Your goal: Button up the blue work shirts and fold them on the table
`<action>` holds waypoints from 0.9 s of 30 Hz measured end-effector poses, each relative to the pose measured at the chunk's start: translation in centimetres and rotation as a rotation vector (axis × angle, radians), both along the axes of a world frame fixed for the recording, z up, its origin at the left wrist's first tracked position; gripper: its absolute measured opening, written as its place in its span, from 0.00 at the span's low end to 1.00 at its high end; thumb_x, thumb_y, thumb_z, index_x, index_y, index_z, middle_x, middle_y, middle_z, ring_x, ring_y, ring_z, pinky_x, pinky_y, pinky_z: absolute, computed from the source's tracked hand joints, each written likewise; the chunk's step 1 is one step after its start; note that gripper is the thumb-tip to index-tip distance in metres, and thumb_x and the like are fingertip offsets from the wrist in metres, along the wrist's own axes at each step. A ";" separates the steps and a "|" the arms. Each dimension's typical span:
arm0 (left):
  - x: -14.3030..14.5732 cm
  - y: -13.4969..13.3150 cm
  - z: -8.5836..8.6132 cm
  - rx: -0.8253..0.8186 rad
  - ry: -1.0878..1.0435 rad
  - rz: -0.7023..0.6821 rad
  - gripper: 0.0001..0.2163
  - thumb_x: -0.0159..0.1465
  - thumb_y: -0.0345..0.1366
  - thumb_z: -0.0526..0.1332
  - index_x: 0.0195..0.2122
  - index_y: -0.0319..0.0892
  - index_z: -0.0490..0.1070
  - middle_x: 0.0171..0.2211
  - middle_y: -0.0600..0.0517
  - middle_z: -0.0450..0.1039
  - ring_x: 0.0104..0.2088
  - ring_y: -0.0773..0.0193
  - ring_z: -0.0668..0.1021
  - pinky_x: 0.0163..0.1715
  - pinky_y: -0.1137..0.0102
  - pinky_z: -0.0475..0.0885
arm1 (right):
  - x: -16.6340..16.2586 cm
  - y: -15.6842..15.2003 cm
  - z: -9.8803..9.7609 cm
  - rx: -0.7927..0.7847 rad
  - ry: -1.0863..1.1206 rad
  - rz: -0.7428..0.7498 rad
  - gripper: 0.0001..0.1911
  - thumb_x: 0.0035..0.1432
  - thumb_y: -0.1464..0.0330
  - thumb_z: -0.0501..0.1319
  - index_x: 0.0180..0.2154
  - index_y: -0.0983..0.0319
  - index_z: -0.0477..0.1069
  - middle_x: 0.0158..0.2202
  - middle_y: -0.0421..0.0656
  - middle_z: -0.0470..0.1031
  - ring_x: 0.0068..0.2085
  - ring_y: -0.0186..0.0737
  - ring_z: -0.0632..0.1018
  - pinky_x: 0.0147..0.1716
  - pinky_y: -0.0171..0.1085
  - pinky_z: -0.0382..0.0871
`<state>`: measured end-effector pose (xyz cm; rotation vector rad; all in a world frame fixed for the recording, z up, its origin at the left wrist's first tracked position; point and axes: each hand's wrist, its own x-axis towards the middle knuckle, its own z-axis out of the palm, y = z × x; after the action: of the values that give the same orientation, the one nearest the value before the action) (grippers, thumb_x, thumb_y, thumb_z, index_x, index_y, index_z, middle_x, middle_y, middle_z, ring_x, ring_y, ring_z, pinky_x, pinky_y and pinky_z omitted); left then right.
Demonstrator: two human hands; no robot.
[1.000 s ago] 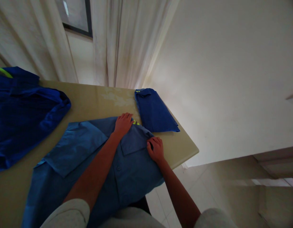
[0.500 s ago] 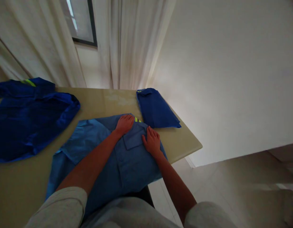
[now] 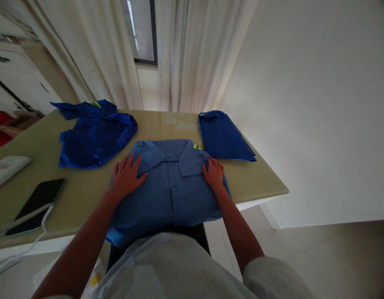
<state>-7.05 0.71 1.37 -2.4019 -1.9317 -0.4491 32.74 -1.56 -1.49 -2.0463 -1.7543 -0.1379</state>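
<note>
A greyish-blue collared shirt (image 3: 159,195) lies front up at the table's near edge, its lower part hanging over toward my lap. Its collar faces away from me, and a yellow-green striped mark shows by the right side of the collar. My left hand (image 3: 127,174) rests flat on the shirt's left shoulder with fingers spread. On the right shoulder lies my right hand (image 3: 214,172), fingers stretched out and slightly apart. Neither hand grips the cloth.
A folded dark blue garment (image 3: 225,137) lies at the back right. A crumpled blue shirt (image 3: 95,137) is at the back left. Near the left edge are a tablet-like black device (image 3: 39,203), a white cable (image 3: 44,224) and a white box-shaped object (image 3: 8,168). The wall (image 3: 319,116) stands at right.
My left hand has moved from the collar to the shirt's left shoulder. The shirt's collar and front now lie spread and straighter. The view has shifted left, showing the black device.
</note>
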 end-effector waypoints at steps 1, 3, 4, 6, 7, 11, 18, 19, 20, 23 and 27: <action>-1.3 0.3 0.0 -0.026 -0.017 0.015 0.35 0.68 0.48 0.59 0.74 0.42 0.58 0.75 0.37 0.53 0.73 0.33 0.58 0.68 0.39 0.56 | 0.1 0.1 -0.1 0.007 0.010 0.006 0.25 0.70 0.59 0.55 0.62 0.65 0.72 0.64 0.58 0.71 0.60 0.58 0.70 0.60 0.52 0.59; -3.2 1.1 -0.1 -0.056 -0.054 0.024 0.29 0.67 0.41 0.56 0.70 0.41 0.65 0.72 0.38 0.61 0.69 0.38 0.65 0.67 0.44 0.61 | 0.1 0.3 -0.1 0.022 0.030 0.016 0.25 0.70 0.60 0.56 0.61 0.66 0.72 0.63 0.58 0.71 0.60 0.59 0.70 0.59 0.53 0.60; -3.8 1.6 0.0 -0.061 -0.073 0.025 0.27 0.67 0.37 0.55 0.67 0.40 0.69 0.69 0.39 0.65 0.67 0.40 0.68 0.67 0.47 0.63 | 0.2 0.4 -0.1 0.030 0.039 0.020 0.25 0.70 0.60 0.56 0.61 0.66 0.72 0.63 0.59 0.72 0.60 0.59 0.70 0.59 0.54 0.60; -4.9 2.7 0.0 -0.062 -0.107 0.026 0.23 0.66 0.33 0.53 0.60 0.39 0.76 0.64 0.40 0.71 0.64 0.45 0.72 0.67 0.52 0.64 | 0.2 0.4 -0.1 0.040 0.055 0.028 0.24 0.69 0.60 0.56 0.61 0.65 0.72 0.62 0.58 0.72 0.59 0.58 0.71 0.59 0.53 0.60; -5.3 3.2 0.0 -0.060 -0.121 0.025 0.22 0.66 0.32 0.52 0.57 0.38 0.77 0.63 0.40 0.73 0.63 0.46 0.73 0.67 0.53 0.65 | 0.2 0.4 0.0 0.040 0.061 0.032 0.24 0.69 0.60 0.56 0.60 0.65 0.73 0.61 0.58 0.73 0.59 0.58 0.71 0.59 0.53 0.60; -6.5 4.1 -0.1 -0.064 -0.179 0.026 0.22 0.67 0.32 0.48 0.55 0.37 0.77 0.59 0.39 0.76 0.60 0.49 0.76 0.66 0.56 0.66 | 0.0 0.4 0.1 0.041 0.075 0.031 0.23 0.69 0.61 0.56 0.59 0.66 0.73 0.60 0.59 0.74 0.59 0.57 0.71 0.59 0.52 0.61; -5.1 -6.2 -0.6 0.202 -0.321 -0.033 0.21 0.71 0.42 0.51 0.61 0.40 0.69 0.61 0.38 0.72 0.63 0.46 0.72 0.67 0.51 0.64 | 1.0 -1.7 1.9 0.306 0.222 -0.018 0.21 0.70 0.60 0.53 0.56 0.64 0.73 0.58 0.56 0.75 0.60 0.54 0.71 0.61 0.52 0.62; -4.9 -8.9 -1.0 0.233 -0.351 0.002 0.19 0.71 0.43 0.52 0.58 0.42 0.70 0.57 0.39 0.74 0.60 0.46 0.74 0.66 0.50 0.65 | 1.4 -2.8 2.2 0.329 0.244 -0.005 0.21 0.70 0.59 0.53 0.55 0.64 0.73 0.56 0.56 0.76 0.59 0.53 0.71 0.60 0.52 0.62; -4.7 -11.6 -1.6 0.260 -0.394 0.051 0.16 0.70 0.43 0.54 0.54 0.43 0.71 0.52 0.40 0.75 0.57 0.46 0.75 0.64 0.49 0.67 | 1.7 -4.2 2.5 0.345 0.266 0.007 0.21 0.70 0.58 0.53 0.54 0.64 0.73 0.54 0.56 0.76 0.57 0.53 0.72 0.60 0.52 0.63; -4.5 -18.6 -4.5 0.276 -0.562 0.217 0.13 0.66 0.48 0.59 0.45 0.46 0.68 0.43 0.42 0.73 0.48 0.45 0.77 0.56 0.46 0.74 | 2.7 -9.9 2.2 0.374 0.356 -0.013 0.21 0.69 0.53 0.56 0.50 0.62 0.73 0.47 0.53 0.76 0.49 0.51 0.74 0.54 0.51 0.69; -4.8 -22.9 -9.3 0.061 -0.844 0.494 0.25 0.56 0.55 0.67 0.48 0.48 0.63 0.50 0.41 0.69 0.49 0.42 0.78 0.47 0.45 0.80 | 3.4 -17.8 -0.5 0.404 0.539 -0.152 0.22 0.64 0.48 0.61 0.46 0.60 0.69 0.42 0.48 0.72 0.41 0.47 0.73 0.45 0.47 0.71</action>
<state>-11.85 -22.23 -7.91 -1.6936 -2.6094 -1.6237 36.10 -19.34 -1.99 -1.7120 -1.1371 0.0153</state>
